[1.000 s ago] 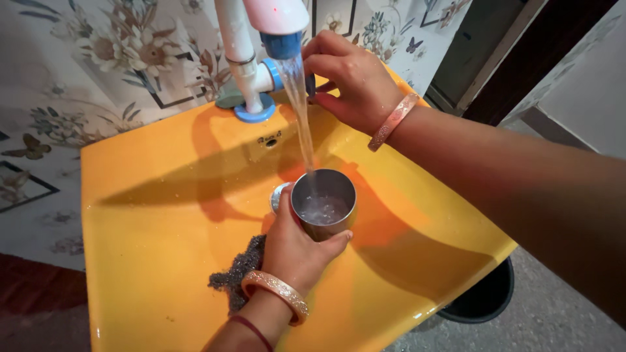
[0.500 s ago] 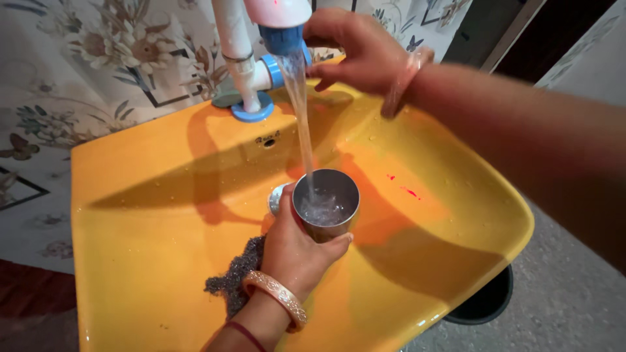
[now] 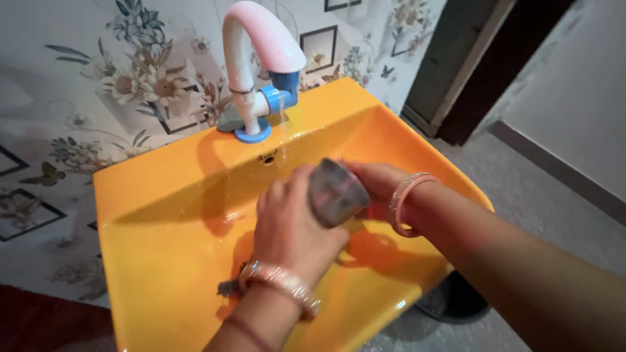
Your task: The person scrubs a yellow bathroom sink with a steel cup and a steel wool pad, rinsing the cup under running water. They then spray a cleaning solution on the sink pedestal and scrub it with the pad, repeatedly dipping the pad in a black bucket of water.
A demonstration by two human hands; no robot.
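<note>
Left hand (image 3: 293,225): wrapped around steel cup (image 3: 336,190), tilted over orange sink (image 3: 163,215).
Right hand (image 3: 372,189): touches the cup; grip unclear.
Tap (image 3: 261,58): thin trickle.

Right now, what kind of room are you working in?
Most likely a home washroom or wash area. A glossy orange-yellow wash basin is fixed against a floral-patterned tiled wall, with a pink and blue plastic tap trickling water. Both hands hold a small steel cup over the basin.

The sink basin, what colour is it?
Bright orange-yellow sink basin; it shows best in the head view.
</note>
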